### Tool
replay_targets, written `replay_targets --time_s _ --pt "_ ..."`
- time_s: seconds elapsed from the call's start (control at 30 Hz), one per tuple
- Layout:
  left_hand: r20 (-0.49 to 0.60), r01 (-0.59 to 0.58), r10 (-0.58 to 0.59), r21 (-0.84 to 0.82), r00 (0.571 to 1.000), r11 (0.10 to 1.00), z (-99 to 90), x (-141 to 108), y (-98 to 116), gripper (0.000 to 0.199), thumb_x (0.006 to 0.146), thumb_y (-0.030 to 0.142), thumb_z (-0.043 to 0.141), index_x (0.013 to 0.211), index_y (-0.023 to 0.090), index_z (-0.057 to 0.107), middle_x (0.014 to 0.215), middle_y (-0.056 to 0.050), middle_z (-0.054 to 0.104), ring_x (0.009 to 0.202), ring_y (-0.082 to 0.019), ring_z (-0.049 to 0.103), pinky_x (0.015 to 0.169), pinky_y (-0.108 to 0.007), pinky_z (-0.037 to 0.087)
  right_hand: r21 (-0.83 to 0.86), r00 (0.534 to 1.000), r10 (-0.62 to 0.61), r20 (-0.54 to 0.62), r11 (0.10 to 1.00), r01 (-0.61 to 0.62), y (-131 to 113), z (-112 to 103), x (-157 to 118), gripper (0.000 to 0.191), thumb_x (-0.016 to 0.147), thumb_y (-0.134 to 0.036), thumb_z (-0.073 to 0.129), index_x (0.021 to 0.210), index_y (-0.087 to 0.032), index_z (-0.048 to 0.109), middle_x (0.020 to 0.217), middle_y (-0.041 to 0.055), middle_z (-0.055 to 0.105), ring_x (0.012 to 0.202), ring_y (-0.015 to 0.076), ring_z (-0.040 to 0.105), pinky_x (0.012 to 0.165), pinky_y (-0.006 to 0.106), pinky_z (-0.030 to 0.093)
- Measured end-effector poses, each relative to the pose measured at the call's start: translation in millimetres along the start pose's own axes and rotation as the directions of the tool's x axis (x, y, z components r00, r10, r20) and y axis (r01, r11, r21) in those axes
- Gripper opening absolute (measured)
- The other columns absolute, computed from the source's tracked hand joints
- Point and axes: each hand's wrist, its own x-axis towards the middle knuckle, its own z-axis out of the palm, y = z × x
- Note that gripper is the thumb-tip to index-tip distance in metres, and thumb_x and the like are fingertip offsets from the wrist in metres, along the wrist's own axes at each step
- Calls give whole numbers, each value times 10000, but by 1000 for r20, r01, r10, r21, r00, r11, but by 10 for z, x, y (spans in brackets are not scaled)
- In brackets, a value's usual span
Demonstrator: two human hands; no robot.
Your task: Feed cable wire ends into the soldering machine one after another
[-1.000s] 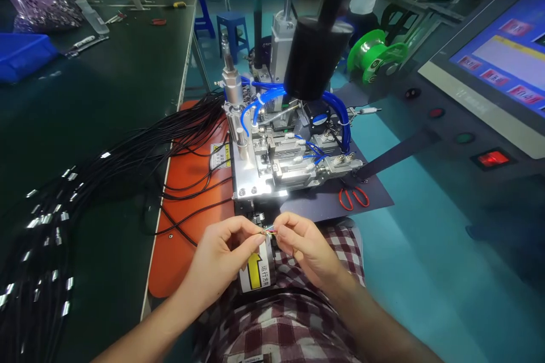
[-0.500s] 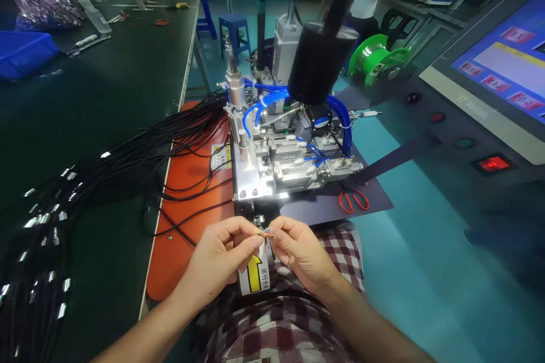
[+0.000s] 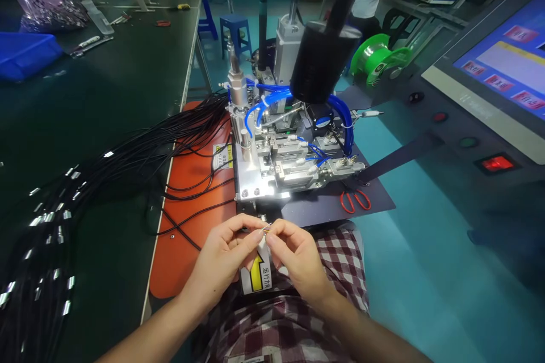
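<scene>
In the head view, the thin wires (image 3: 267,229) lie between my two hands, just above the yellow arrow label (image 3: 256,273). My left hand (image 3: 230,249) pinches them between thumb and forefinger; my right hand (image 3: 297,255) has its fingertips closed at their other side, nearly touching my left, in front of the machine (image 3: 293,161).

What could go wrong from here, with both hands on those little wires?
The thin wires might slip or bend, since the left hand and right hand pinch them only by the fingertips. Fingers partly hide them, so two could get mixed up. The black cables trailing loosely over the orange board might snag a passing arm.
</scene>
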Motion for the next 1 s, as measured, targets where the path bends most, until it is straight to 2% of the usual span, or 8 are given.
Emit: replay_targets --time_s 0.13,0.3,0.43,0.53,0.77,1.0 --pt "-32 15 -14 38 999 999 8 7 -16 225 775 379 640 816 159 613 422 72 432 384 -32 295 359 -136 202 -72 999 -33 25 997 35 33 -36 -24 169 828 -262 596 707 -163 530 592 -57 442 490 61 366 478 203 310" --pt "-72 5 -4 15 997 1000 24 17 -52 217 763 362 656 772 151 602 411 78 417 393 -32 316 382 -140 219 -199 996 -82 -29 977 75 55 0 -58 159 828 -251 584 705 -162 537 622 -43 459 524 77 372 503 218 324" --pt "-84 31 -30 5 996 1000 26 13 -47 207 764 356 650 753 158 591 396 88 393 374 -29 287 366 -140 196 -240 997 -73 -33 969 63 10 -65 -31 155 826 -266 587 718 -159 559 629 -32 473 537 88 403 514 226 342" --pt "-72 6 -5 20 997 1000 32 5 -32 189 773 337 640 740 157 595 394 85 403 372 -28 289 366 -138 209 -237 995 -84 -45 969 71 -60 -138 13 157 830 -282 581 734 -159 572 620 -30 476 537 93 414 517 229 352" --pt "-4 -12 12 16 1000 1000 38 0 4 174 773 318 640 740 151 601 409 95 380 379 -21 264 365 -134 197 -178 995 29 92 984 -12 -201 -207 96 187 788 -281 613 666 -149 564 547 -46 451 500 82 401 487 212 337" --pt "39 22 -23 32 999 999 22 9 13 178 780 328 634 761 154 601 417 95 366 392 -33 253 375 -157 189 -188 976 115 182 979 -80 -254 -261 147 218 747 -321 638 639 -149 560 546 -44 458 482 77 391 459 208 315"
